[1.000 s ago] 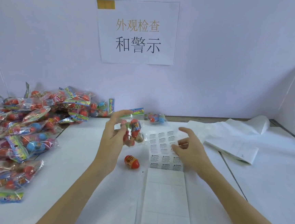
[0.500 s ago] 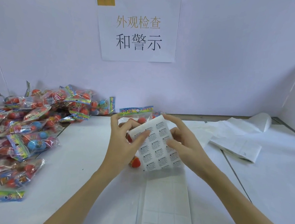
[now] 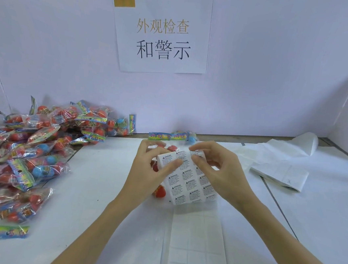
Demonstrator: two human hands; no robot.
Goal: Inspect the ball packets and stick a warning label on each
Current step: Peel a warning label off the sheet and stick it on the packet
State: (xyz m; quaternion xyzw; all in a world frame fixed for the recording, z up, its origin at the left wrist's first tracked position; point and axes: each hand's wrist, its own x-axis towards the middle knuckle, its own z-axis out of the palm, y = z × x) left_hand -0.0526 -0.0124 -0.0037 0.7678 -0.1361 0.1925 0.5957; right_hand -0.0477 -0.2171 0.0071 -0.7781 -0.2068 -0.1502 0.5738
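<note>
A white sheet of printed warning labels [image 3: 187,181], flat on the white table [image 3: 92,188] a second ago, is now lifted above it. The left hand [image 3: 153,170] pinches its top corner along with a clear packet of red balls [image 3: 163,146]; the right hand [image 3: 218,169] picks at its upper edge, fingers curled.

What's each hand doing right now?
Left hand: holds the label sheet and a ball packet behind it.
Right hand: fingers pinching at the sheet's top edge.

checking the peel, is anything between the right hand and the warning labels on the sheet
Nothing visible: the right hand already has its fingertips on the top of the label sheet, which the left hand steadies.
</note>
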